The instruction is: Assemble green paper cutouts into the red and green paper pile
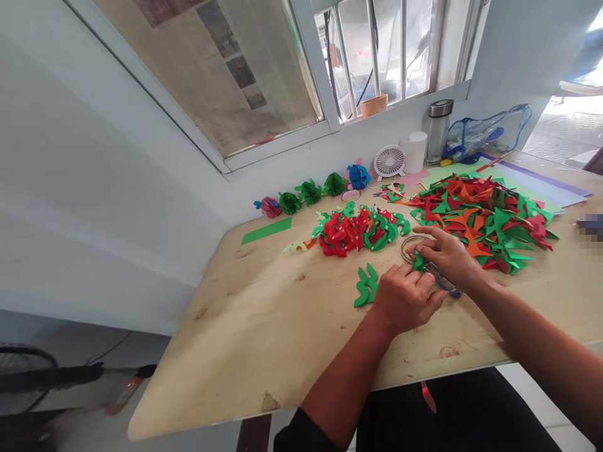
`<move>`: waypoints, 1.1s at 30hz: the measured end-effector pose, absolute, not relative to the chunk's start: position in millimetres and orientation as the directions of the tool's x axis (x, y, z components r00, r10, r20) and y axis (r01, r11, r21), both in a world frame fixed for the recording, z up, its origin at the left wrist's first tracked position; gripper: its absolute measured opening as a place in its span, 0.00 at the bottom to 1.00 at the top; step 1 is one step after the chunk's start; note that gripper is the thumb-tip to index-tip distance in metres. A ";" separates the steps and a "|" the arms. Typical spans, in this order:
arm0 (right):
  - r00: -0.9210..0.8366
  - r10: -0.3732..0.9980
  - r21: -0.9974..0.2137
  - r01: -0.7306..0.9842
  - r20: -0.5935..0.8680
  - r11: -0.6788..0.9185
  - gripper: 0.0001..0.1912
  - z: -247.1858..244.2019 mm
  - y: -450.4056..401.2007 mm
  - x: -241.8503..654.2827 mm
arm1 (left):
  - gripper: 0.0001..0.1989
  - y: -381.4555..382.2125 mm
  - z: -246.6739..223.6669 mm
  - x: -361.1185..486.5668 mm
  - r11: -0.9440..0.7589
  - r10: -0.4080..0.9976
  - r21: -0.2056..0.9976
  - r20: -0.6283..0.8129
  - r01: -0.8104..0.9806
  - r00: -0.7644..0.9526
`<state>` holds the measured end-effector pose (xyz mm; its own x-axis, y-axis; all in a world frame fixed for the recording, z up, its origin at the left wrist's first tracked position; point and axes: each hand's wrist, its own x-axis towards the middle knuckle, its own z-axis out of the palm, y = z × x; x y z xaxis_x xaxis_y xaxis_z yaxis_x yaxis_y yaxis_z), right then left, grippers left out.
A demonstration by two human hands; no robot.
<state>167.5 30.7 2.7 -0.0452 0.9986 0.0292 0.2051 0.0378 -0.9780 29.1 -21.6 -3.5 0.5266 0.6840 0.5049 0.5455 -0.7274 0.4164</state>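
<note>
- The small green paper piece (418,261) sits between the two hands, near the bench's (264,326) right half; the right hand (450,256) has its thumb and finger together on it.
- The left hand (406,298) is on its near side, fingers curled in close; whether that grip is clamped on the piece too, I cannot tell.
- Both hands are about equally near, the right from the far right, the left from the near left. The piece's long axis is too covered to read.
- A metal tool with a ring end (441,279) lies partly under the right hand, its length running from far left to near right.
- Two wavy green pieces (366,285) lie just left of the left hand; a red and green pile (346,233) is farther left, a larger heap (485,216) far right.
</note>
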 end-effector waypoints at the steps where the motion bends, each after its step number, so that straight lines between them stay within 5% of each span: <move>1: -0.046 0.998 -0.980 0.193 0.031 0.039 0.22 1.8 31.0 168.1 | 0.11 -22.1 -3.5 27.7 -0.730 0.682 0.449 0.515 0.515 0.518; 5: -0.045 0.999 -0.996 0.090 0.009 0.013 0.25 1.9 30.7 169.6 | 0.09 -20.6 -5.6 18.9 -0.618 0.786 0.722 0.558 0.310 0.266; 10: -0.056 0.998 -0.999 -0.039 0.004 0.002 0.26 7.9 28.6 169.2 | 0.12 -9.1 -9.9 11.6 -0.288 0.957 0.957 0.289 0.038 -0.026; 22: -0.064 0.998 -1.000 -0.012 0.008 0.007 0.24 13.6 24.8 166.8 | 0.16 -6.1 -8.3 18.4 -0.064 0.957 0.998 0.061 0.003 0.283; 33: 0.050 0.998 -0.998 -0.035 0.045 0.047 0.25 6.3 29.7 168.5 | 0.16 11.0 -8.4 -1.6 -0.010 0.996 0.994 0.001 -0.105 -0.092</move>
<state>168.5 29.7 6.3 0.0502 0.9977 0.0454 -0.0348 0.0471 -0.9983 -1.6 11.0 -8.4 -0.0917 0.9958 0.0007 -0.1047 -0.0103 0.9945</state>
